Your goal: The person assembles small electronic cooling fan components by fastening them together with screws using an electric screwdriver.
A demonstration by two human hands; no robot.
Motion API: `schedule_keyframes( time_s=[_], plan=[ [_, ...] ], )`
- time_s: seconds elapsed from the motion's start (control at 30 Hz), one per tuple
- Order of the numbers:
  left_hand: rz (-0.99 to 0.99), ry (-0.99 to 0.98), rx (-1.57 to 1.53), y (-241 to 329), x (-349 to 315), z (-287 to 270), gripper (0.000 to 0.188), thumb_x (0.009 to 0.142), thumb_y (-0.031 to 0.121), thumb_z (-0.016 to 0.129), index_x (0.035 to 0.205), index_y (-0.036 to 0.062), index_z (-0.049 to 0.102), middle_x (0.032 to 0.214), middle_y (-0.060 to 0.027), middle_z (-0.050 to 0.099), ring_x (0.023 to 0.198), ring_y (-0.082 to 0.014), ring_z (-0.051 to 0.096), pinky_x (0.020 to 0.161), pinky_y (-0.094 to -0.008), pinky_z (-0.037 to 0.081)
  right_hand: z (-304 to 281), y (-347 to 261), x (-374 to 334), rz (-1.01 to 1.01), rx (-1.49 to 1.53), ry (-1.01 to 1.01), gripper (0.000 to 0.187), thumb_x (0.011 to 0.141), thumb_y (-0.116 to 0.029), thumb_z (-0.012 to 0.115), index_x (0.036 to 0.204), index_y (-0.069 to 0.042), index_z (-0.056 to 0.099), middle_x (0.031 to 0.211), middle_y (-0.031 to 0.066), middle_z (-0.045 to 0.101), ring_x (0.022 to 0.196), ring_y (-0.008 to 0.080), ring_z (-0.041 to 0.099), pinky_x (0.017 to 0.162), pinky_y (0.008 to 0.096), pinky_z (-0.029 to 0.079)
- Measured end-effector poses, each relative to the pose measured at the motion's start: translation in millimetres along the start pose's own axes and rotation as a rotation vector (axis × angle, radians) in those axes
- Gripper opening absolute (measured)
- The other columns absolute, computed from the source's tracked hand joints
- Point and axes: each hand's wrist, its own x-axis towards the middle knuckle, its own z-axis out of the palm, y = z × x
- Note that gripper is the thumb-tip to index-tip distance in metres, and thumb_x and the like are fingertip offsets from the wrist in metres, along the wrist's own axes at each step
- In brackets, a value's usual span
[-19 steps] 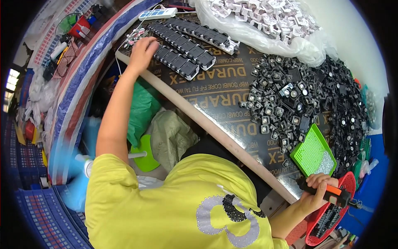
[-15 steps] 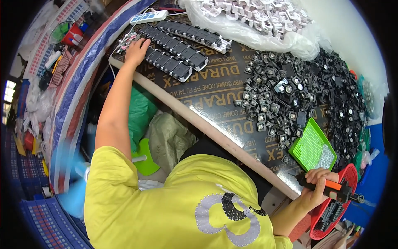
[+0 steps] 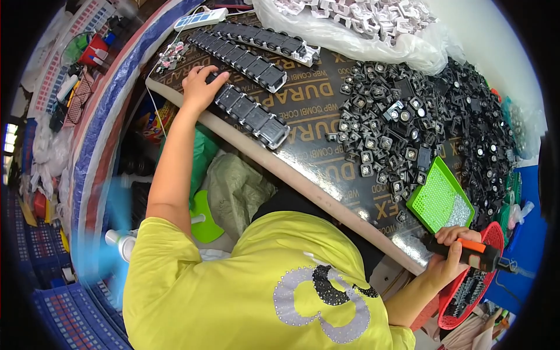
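My left hand [image 3: 203, 87] grips the far end of the nearest row of black plastic parts [image 3: 251, 116], fingers curled over it. The row lies near the table's front edge, with a pale strip showing under it. A second row of black parts [image 3: 240, 60] and a third row [image 3: 274, 44] lie behind it. In my closed right hand [image 3: 450, 249] is a black and orange electric screwdriver [image 3: 481, 256], held sideways with its tip pointing right. It is over the table's near right corner, next to a green tray [image 3: 431, 198] holding small silvery pieces, probably screws.
Loose black parts with round metal pieces [image 3: 396, 122] are heaped on the right of the dark table [image 3: 309, 125]. White plastic parts [image 3: 367, 20] fill a clear bag at the back. A red basket [image 3: 496, 239] stands off the right corner. A power strip [image 3: 201, 18] lies far left.
My left hand has moved right and nearer, and the front row of parts has slid the same way, apart from the second row. My right hand still holds the screwdriver, almost unmoved.
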Motion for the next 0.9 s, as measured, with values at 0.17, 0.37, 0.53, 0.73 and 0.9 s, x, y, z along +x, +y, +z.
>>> schedule_keyframes(
  time_s=[0.17, 0.37, 0.53, 0.73, 0.9],
  plan=[
    [0.014, -0.005, -0.027, 28.8, -38.1, -2.4, 0.057, 0.088, 0.058, 0.07, 0.13, 0.0196, 0.069, 0.148, -0.0219, 0.049, 0.137, -0.0435, 0.041, 0.117, -0.0479, 0.032, -29.6, -0.9, -5.4, 0.008, -0.235, -0.096, 0.058, 0.085, -0.021, 0.075, 0.132, 0.004, 0.053, 0.119, 0.0198, 0.06, 0.112, 0.0323, 0.059, 0.102, 0.0464, 0.047],
    [0.155, 0.138, -0.205, 45.0, -54.3, -8.9, 0.073, 0.087, 0.046, 0.078, 0.143, 0.0067, 0.054, 0.139, -0.023, 0.055, 0.132, -0.0383, 0.051, 0.112, -0.0438, 0.04, -43.8, -25.9, -9.7, 0.204, -0.557, -0.104, 0.073, 0.084, -0.011, 0.079, 0.147, 0.004, 0.045, 0.137, 0.0157, 0.056, 0.119, 0.0242, 0.058, 0.104, 0.0361, 0.046],
    [-0.061, 0.138, -0.199, 27.0, -53.6, -6.8, 0.084, 0.085, 0.054, 0.076, 0.142, -0.0015, 0.052, 0.137, -0.0262, 0.058, 0.129, -0.0398, 0.055, 0.11, -0.0442, 0.042, -46.4, -59.4, -17.6, 0.467, -0.906, -0.123, 0.043, 0.083, -0.001, 0.078, 0.123, 0.004, 0.061, 0.095, 0.0073, 0.069, 0.078, 0.0115, 0.063, 0.069, 0.0254, 0.05],
    [-0.167, -0.005, -0.196, 28.9, -54.6, -16.1, 0.088, 0.084, 0.064, 0.071, 0.139, -0.0026, 0.057, 0.134, -0.0298, 0.062, 0.128, -0.0421, 0.055, 0.11, -0.044, 0.042, -16.1, -78.6, -20.6, 0.574, -1.033, -0.395, 0.029, 0.071, -0.005, 0.087, 0.092, 0.004, 0.068, 0.074, 0.0096, 0.067, 0.066, 0.0166, 0.064, 0.062, 0.0292, 0.051],
    [-0.261, -0.045, -0.03, 56.8, -58.4, -27.4, 0.094, 0.082, 0.071, 0.067, 0.143, 0.0, 0.055, 0.137, -0.0256, 0.062, 0.131, -0.044, 0.052, 0.113, -0.0452, 0.039, 67.4, -26.1, -11.6, 0.252, -0.643, -0.804, 0.054, 0.071, -0.021, 0.092, 0.113, 0.001, 0.066, 0.105, 0.0182, 0.069, 0.095, 0.0311, 0.07, 0.084, 0.0376, 0.057]
  ],
)
